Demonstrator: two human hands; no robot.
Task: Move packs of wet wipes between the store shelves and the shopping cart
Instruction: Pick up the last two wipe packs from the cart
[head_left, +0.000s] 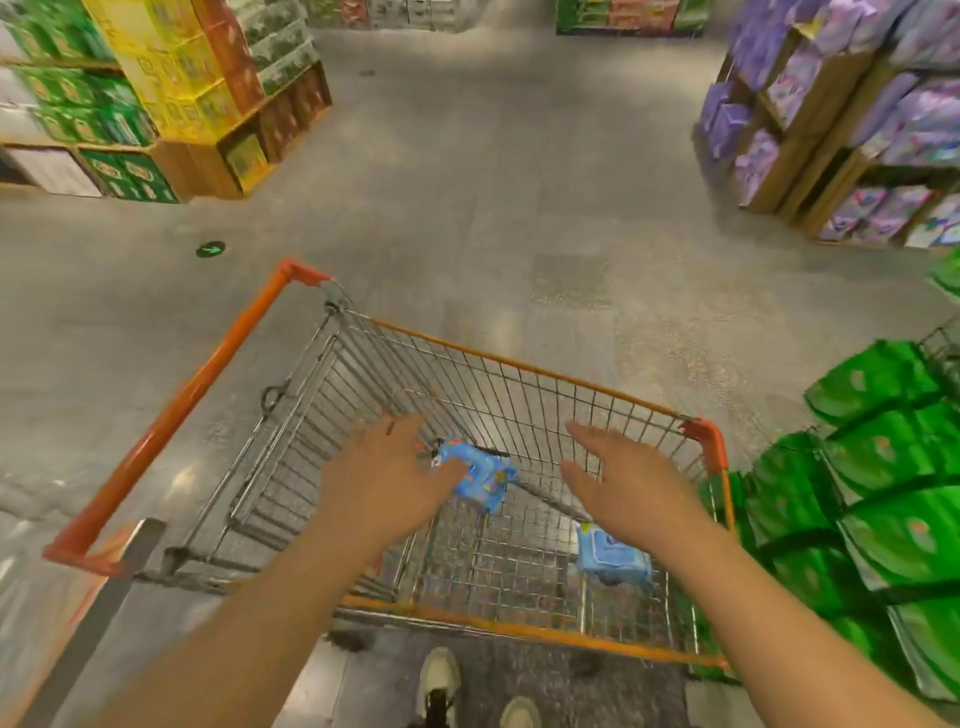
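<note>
Both my arms reach out over the shopping cart (519, 366), a wire basket with orange rails and an orange handle off to my left. My left hand (387, 475) hangs above the basket with its fingers spread and relaxed, holding nothing; a blue pack of wet wipes (480, 475) sits just beyond its fingertips, tilted, and whether the fingertips touch the pack I cannot tell, since motion blur smears the edge. My right hand (621, 486) is likewise loose and flat, palm turned inward toward the left hand, with nothing in it. Under my right wrist, on the wire floor of the cart, lies a second blue pack (613, 558), close to the near right corner of the basket. Just past my right forearm, outside the cart, stand stacks of green packs (893, 499) piled on a display. Further ahead of my right hand are shelves with purple packs (810, 104); far ahead of my left hand are stacked yellow and green boxes (171, 78). Below my arms, near the cart's closest rail, my shoes (441, 680) show on the grey floor (493, 208).
</note>
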